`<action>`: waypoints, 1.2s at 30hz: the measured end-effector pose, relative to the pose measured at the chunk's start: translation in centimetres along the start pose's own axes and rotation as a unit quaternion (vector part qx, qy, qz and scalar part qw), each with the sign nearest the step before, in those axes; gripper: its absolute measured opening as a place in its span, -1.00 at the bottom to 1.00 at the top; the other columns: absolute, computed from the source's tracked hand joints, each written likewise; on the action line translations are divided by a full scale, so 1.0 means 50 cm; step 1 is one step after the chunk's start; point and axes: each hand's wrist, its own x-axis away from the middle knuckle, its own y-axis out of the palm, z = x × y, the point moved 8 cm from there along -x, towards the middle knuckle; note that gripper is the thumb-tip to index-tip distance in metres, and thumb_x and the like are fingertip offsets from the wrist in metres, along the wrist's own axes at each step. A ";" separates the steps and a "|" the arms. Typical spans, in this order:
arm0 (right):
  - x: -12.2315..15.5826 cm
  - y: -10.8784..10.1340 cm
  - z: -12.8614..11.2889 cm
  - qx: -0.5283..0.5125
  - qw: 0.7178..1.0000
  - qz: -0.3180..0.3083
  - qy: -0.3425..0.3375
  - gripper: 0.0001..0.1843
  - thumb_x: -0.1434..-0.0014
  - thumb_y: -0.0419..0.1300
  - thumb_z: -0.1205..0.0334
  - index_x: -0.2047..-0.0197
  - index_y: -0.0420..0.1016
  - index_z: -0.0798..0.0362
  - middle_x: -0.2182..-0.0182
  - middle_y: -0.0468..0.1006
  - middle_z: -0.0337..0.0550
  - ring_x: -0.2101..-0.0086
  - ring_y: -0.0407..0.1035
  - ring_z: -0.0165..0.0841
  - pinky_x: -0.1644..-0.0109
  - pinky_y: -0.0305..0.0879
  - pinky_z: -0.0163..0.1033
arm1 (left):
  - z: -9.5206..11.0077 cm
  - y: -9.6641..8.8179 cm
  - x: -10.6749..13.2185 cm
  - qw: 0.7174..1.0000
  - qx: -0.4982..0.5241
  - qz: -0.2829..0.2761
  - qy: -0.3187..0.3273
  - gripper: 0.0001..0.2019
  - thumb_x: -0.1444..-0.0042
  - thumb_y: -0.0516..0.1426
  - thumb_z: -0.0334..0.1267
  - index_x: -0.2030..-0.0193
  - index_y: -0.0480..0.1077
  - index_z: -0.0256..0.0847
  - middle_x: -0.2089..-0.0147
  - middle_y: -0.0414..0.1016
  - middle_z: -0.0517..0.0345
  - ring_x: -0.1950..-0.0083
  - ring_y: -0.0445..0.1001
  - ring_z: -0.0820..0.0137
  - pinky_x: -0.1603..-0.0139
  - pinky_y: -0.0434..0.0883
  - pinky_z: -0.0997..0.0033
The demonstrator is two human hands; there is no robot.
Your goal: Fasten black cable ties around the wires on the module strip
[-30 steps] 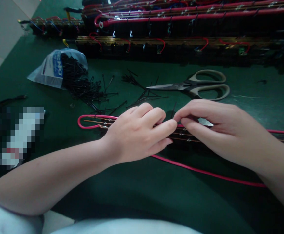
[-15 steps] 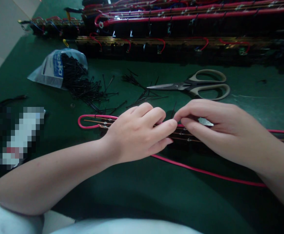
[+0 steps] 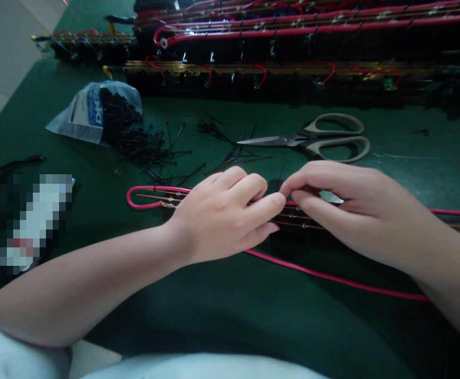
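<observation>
A long dark strip with thin copper wires and a pink cable (image 3: 150, 190) looped at its left end lies across the green mat. My left hand (image 3: 225, 218) rests on the strip with its fingers curled over it. My right hand (image 3: 344, 202) meets it from the right, thumb and forefinger pinched on a thin black cable tie (image 3: 281, 177) that sticks up between the two hands. The strip under both hands is mostly hidden.
Scissors (image 3: 316, 141) lie just beyond my hands. A plastic bag (image 3: 91, 110) spills several black cable ties (image 3: 146, 147) to the upper left. Finished strips with red cables (image 3: 293, 47) are stacked along the far edge. A blurred object (image 3: 32, 221) sits at left.
</observation>
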 end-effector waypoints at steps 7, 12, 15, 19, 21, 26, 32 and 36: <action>0.001 0.002 0.000 0.000 1.000 0.000 -0.001 -0.79 -0.29 0.12 0.20 0.30 0.59 -0.05 0.38 0.65 -0.15 0.40 0.49 -0.25 0.39 0.32 -0.17 | 0.001 -0.001 -0.001 1.000 -0.001 0.000 0.002 -0.79 -0.47 0.11 -0.16 -0.06 0.47 -0.23 0.07 0.55 0.00 0.11 0.47 0.21 0.14 0.48 0.25; 0.000 0.000 -0.002 0.001 1.000 -0.001 -0.002 -0.78 -0.29 0.12 0.20 0.31 0.58 -0.05 0.38 0.65 -0.16 0.40 0.49 -0.25 0.39 0.32 -0.17 | 0.000 0.001 0.000 1.000 -0.004 -0.004 0.001 -0.79 -0.48 0.10 -0.16 -0.07 0.46 -0.21 0.07 0.54 0.00 0.10 0.47 0.23 0.13 0.48 0.26; 0.000 -0.001 0.000 0.001 1.000 -0.002 0.003 -0.78 -0.29 0.12 0.19 0.30 0.58 -0.05 0.37 0.65 -0.16 0.40 0.49 -0.24 0.39 0.31 -0.17 | 0.000 0.002 0.001 1.000 -0.004 -0.010 0.001 -0.79 -0.49 0.09 -0.16 -0.08 0.46 -0.20 0.06 0.54 0.00 0.10 0.47 0.24 0.12 0.48 0.26; 0.000 0.000 0.002 -0.001 1.000 -0.004 0.004 -0.78 -0.30 0.11 0.17 0.30 0.58 -0.06 0.38 0.64 -0.15 0.40 0.48 -0.22 0.40 0.31 -0.15 | 0.000 0.001 -0.001 1.000 -0.001 -0.007 -0.003 -0.78 -0.49 0.09 -0.16 -0.07 0.46 -0.21 0.06 0.54 0.00 0.10 0.47 0.23 0.11 0.48 0.26; 0.000 0.001 0.002 -0.006 1.000 -0.005 0.008 -0.78 -0.29 0.11 0.16 0.31 0.57 -0.06 0.38 0.64 -0.14 0.41 0.48 -0.21 0.41 0.31 -0.13 | 0.000 0.001 -0.001 1.000 0.004 -0.009 -0.005 -0.79 -0.48 0.10 -0.16 -0.06 0.47 -0.22 0.06 0.55 0.00 0.10 0.48 0.22 0.10 0.48 0.25; 0.000 0.001 0.001 -0.012 1.000 -0.010 0.018 -0.79 -0.29 0.12 0.13 0.31 0.56 -0.10 0.37 0.65 -0.14 0.39 0.49 -0.18 0.39 0.33 -0.10 | -0.001 0.000 -0.002 1.000 0.004 -0.010 -0.006 -0.79 -0.48 0.10 -0.16 -0.05 0.47 -0.22 0.07 0.56 0.00 0.10 0.48 0.22 0.10 0.47 0.25; 0.002 -0.001 0.002 -0.025 0.999 -0.002 0.024 -0.81 -0.30 0.12 0.16 0.22 0.57 -0.07 0.37 0.63 -0.15 0.42 0.47 -0.21 0.43 0.32 -0.14 | -0.001 -0.001 -0.003 1.000 0.001 -0.008 -0.005 -0.77 -0.48 0.10 -0.14 -0.07 0.45 -0.24 0.06 0.56 -0.01 0.10 0.48 0.22 0.13 0.47 0.25; 0.004 0.002 0.003 -0.036 0.999 -0.001 0.019 -0.80 -0.30 0.13 0.18 0.09 0.55 -0.05 0.35 0.63 -0.17 0.40 0.48 -0.22 0.41 0.36 -0.16 | -0.001 -0.001 -0.004 1.000 -0.001 -0.006 -0.005 -0.78 -0.47 0.10 -0.15 -0.06 0.44 -0.24 0.06 0.56 -0.01 0.10 0.48 0.21 0.14 0.47 0.24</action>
